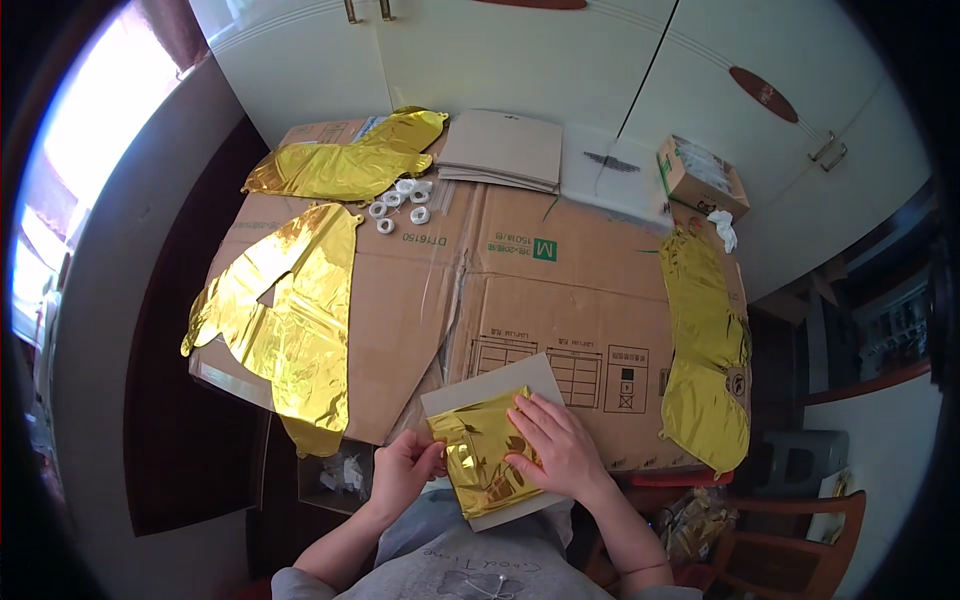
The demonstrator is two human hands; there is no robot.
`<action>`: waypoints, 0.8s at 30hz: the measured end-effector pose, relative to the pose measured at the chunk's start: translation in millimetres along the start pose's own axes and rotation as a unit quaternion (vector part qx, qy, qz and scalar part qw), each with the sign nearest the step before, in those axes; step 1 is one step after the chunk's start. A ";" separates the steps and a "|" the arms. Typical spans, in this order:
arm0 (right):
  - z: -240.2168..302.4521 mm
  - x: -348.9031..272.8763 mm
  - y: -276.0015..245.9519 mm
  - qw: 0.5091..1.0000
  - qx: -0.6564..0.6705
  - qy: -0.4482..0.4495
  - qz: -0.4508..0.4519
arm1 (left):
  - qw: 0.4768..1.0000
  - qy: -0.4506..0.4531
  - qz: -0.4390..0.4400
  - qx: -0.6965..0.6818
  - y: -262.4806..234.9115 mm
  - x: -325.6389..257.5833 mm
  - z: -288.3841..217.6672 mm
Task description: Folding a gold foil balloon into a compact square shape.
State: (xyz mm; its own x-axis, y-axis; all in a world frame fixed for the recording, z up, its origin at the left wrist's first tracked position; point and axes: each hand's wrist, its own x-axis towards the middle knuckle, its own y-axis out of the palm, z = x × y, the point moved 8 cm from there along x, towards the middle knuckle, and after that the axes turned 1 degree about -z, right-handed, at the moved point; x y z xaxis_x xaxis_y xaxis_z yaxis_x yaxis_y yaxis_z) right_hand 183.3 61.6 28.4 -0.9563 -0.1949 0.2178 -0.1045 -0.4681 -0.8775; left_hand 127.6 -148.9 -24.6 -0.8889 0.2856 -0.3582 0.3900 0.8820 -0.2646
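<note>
A gold foil balloon (485, 450), folded flat, lies over a grey cardboard sheet (542, 378) at the table's front edge, close to my body. My left hand (403, 468) is closed, with thumb and forefinger pinching the balloon's left edge. On the foil's right side my right hand (556, 445) rests flat, fingers stretched out. To the left lies a flat, letter-shaped gold balloon (310, 320) with a small hole in it. Beyond it is another gold balloon (335, 168), and a long one (700, 350) lies along the right edge.
Brown cardboard (560, 310) covers the table. Several white ribbon rolls (386, 226) sit near the far-left balloon. A stack of grey cardboard sheets (500, 150) lies at the back. An open box (702, 172) stands back right, and a wooden chair (790, 555) at lower right.
</note>
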 end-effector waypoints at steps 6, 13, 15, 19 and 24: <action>0.0 0.2 -1.0 1.000 0.010 0.008 -0.007 | 0.997 0.031 -0.028 0.070 -2.3 -13.6 15.5; -0.4 0.0 -2.0 1.000 0.017 0.005 -0.006 | 0.905 -0.198 0.157 -0.342 46.3 -37.8 70.3; 0.2 -0.4 -1.4 1.000 0.017 0.006 0.001 | 0.889 -0.199 0.196 -0.364 52.8 -36.1 69.5; -1.4 7.8 -7.2 0.998 0.027 -0.038 0.036 | 0.915 -0.176 0.204 -0.302 50.6 -26.2 63.2; -113.9 78.0 -40.0 0.999 -0.035 -0.021 0.024 | 0.918 -0.148 0.206 -0.305 44.4 -27.5 72.0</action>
State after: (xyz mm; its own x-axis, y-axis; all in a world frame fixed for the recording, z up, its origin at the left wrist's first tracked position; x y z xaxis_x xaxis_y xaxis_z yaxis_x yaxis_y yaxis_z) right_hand 81.7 163.3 31.8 -0.9486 -0.2526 0.1905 -0.0781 -0.3966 -0.9147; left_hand 186.6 -144.6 -90.9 -0.5565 0.6071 -0.5673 0.3912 0.7938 0.4657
